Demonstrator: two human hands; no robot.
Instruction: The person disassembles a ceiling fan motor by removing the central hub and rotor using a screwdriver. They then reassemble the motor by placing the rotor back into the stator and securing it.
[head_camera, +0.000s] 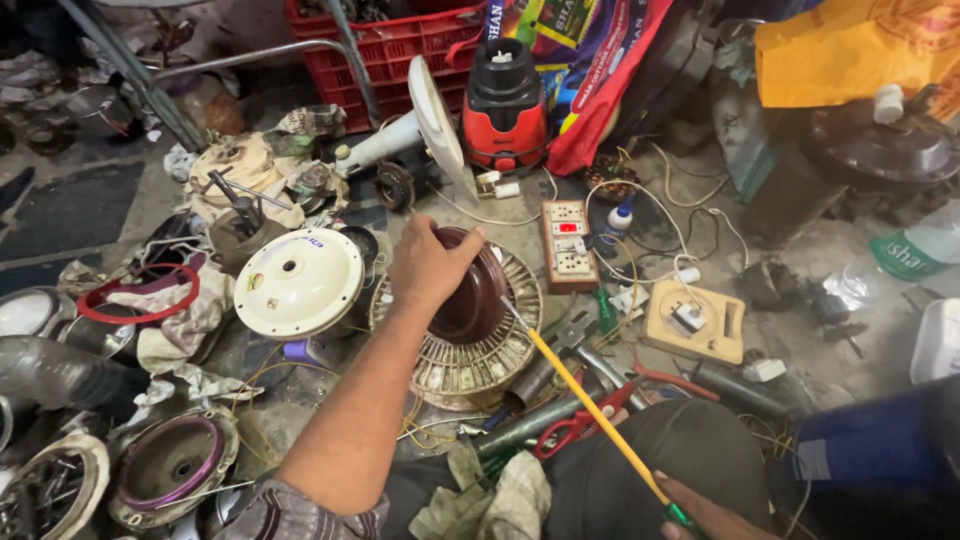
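My left hand (430, 262) grips the top edge of a dark brown fan motor cover (470, 300), tilted up on a round slotted metal stator (480, 345) on the floor. My right hand (700, 515), at the bottom edge, holds a long yellow-shafted screwdriver (590, 405) by its green handle. The tip of the screwdriver reaches the seam between the brown cover and the stator near the middle of the view. A cream round motor cover (298, 282) lies just left of my left hand.
A switch board with sockets (568, 245), a red and black blender base (505, 105), a white fan part (425, 125), a red crate (390, 50), red-handled pliers (580, 425), metal tools, a beige plate (695, 320), rags and motor housings crowd the floor.
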